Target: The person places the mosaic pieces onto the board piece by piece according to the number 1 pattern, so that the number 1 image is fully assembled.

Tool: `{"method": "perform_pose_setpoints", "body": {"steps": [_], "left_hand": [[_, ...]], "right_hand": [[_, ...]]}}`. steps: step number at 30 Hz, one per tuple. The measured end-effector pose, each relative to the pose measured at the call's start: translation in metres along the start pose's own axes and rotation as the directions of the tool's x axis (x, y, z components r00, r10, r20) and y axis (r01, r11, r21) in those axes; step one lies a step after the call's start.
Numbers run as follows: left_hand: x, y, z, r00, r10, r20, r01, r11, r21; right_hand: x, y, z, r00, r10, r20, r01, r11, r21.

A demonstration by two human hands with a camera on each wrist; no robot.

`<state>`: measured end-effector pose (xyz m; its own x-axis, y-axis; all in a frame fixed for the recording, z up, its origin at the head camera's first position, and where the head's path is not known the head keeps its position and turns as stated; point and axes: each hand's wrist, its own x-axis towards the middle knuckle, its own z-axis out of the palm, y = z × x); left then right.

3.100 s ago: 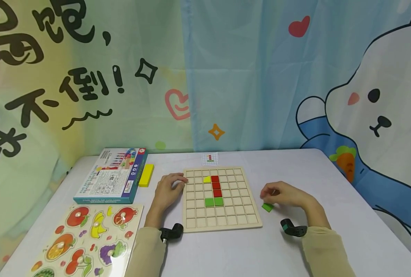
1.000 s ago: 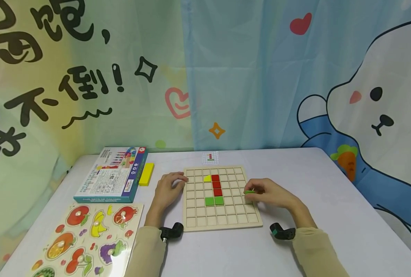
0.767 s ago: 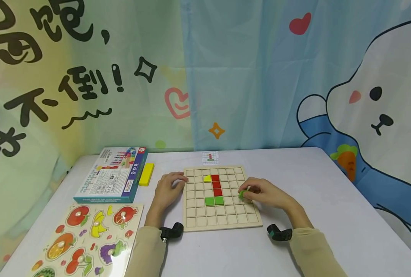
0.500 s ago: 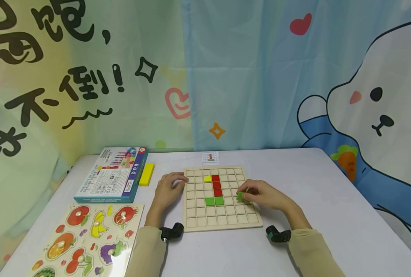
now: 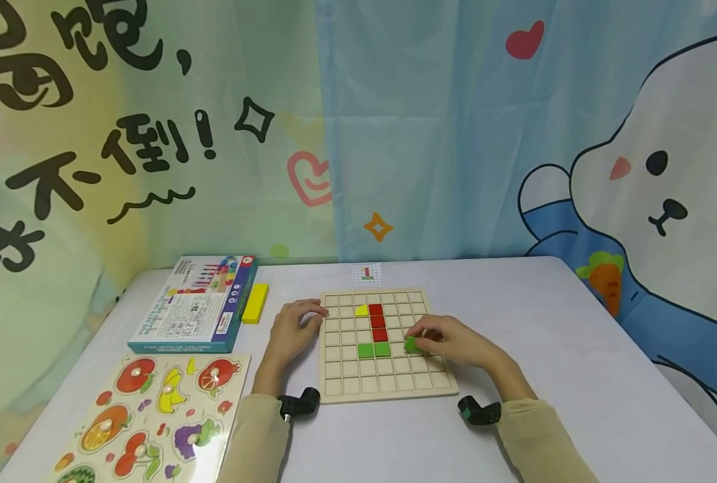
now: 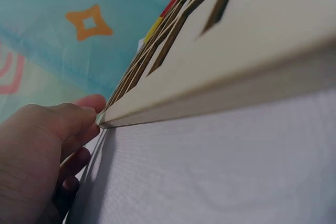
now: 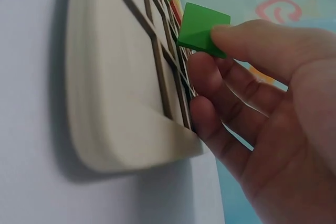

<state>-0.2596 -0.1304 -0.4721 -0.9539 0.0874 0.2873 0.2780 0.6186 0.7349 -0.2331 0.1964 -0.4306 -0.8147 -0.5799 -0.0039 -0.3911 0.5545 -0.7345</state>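
Observation:
A wooden grid board (image 5: pixel 388 386) lies on the table with a yellow piece (image 5: pixel 361 310), a column of red tiles (image 5: pixel 376 322) and two green tiles (image 5: pixel 373 350) in its cells. Between thumb and fingers my right hand (image 5: pixel 451 339) pinches another green square tile (image 7: pixel 203 29), tilted over the board's right half. The fingertips of my left hand (image 5: pixel 292 332) rest against the board's left edge, the fingers loosely bent. In the left wrist view, the left hand (image 6: pixel 42 145) touches the board's rim (image 6: pixel 173 106) with the index finger.
Behind the board lies a small grid card (image 5: pixel 367 275) with a red and green figure. To the left are a flat box (image 5: pixel 192 308), a yellow block (image 5: pixel 255 304) and a fruit picture board (image 5: pixel 153 422). A printed curtain (image 5: pixel 430 134) hangs behind the table (image 5: pixel 394 443).
My right hand has brought the green tile from the table right of the board leftward over the grid, and the tile has turned in its fingers. The left hand has stayed put.

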Motion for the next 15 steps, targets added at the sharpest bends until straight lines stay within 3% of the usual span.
{"method": "perform_pose_setpoints", "body": {"steps": [4,15], "left_hand": [[-0.001,0.001,0.0,0.998,0.045,-0.032,-0.044,0.999,0.014],[0.001,0.0,0.0,1.0,-0.024,0.01,0.024,1.0,0.019]], "right_hand": [[0.002,-0.001,0.003,1.0,-0.014,-0.005,0.013,1.0,-0.006],[0.007,-0.005,0.012,1.0,-0.015,-0.025,0.014,0.999,-0.042]]}}
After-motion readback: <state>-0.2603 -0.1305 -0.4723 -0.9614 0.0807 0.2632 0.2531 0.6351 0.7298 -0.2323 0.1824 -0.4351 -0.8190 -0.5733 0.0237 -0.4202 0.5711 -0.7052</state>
